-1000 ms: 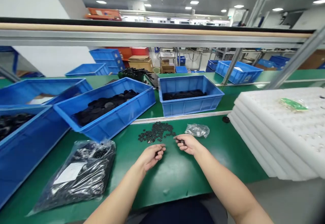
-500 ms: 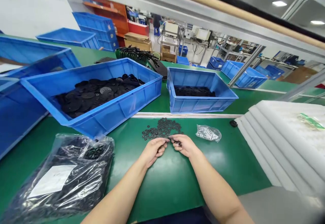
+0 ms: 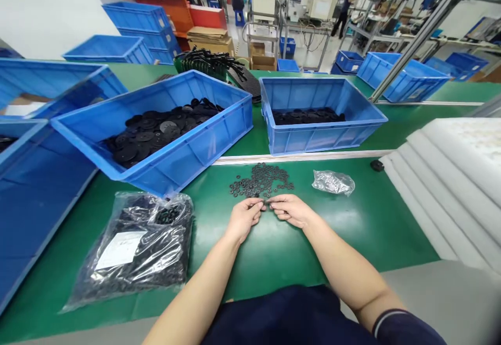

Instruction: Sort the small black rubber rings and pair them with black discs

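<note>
The left hand (image 3: 243, 218) and right hand (image 3: 291, 211) curl closed, fingertips nearly meeting, anything pinched too small to tell, just below black washers (image 3: 261, 179) scattered on the green surface (image 3: 352, 230), near a plastic bag (image 3: 133, 246) with an unreadable white label (image 3: 119, 250).

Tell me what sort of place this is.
Probably a factory parts-handling or assembly floor. A long green workbench holds blue plastic crates of black discs, a loose pile of small black rings, and a bagged batch of parts.
</note>
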Tool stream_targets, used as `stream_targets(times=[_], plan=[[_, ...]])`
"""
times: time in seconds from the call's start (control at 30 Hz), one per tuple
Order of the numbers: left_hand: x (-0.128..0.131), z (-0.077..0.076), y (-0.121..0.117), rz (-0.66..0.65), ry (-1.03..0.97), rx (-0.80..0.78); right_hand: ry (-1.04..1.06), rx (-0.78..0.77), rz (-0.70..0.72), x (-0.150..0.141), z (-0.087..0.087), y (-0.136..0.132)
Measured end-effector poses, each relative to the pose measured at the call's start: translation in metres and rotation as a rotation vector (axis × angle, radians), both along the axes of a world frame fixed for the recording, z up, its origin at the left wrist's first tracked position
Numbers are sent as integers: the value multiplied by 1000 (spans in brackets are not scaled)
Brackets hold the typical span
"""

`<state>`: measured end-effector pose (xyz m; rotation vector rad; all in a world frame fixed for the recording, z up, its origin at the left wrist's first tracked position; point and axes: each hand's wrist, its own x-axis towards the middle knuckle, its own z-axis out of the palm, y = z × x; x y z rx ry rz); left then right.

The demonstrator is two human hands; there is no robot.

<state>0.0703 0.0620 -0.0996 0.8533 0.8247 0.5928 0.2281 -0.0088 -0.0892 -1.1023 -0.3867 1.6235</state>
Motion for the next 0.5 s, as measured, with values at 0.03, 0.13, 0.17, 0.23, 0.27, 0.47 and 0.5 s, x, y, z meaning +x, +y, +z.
stream_targets(times=[0.03, 0.13, 0.17, 0.23, 0.27, 0.47, 0.5], plan=[[0, 0, -2, 15, 12, 13, -9, 2, 0, 0, 0, -1], [2, 0, -7, 45, 71, 56, -26, 19, 2, 2, 1, -3], [3, 1, -8, 49, 95, 66, -32, 27, 1, 2, 2, -4], [7, 2, -9, 37, 135, 80, -49, 38, -9, 2, 2, -4], [8, 3, -9, 24, 150, 82, -63, 37, -14, 2, 2, -4], [12, 6, -8, -39, 220, 133, -329, 30, -30, -5, -5, -1], [11, 5, -9, -41, 245, 164, -408, 40, -30, -7, -6, -1]])
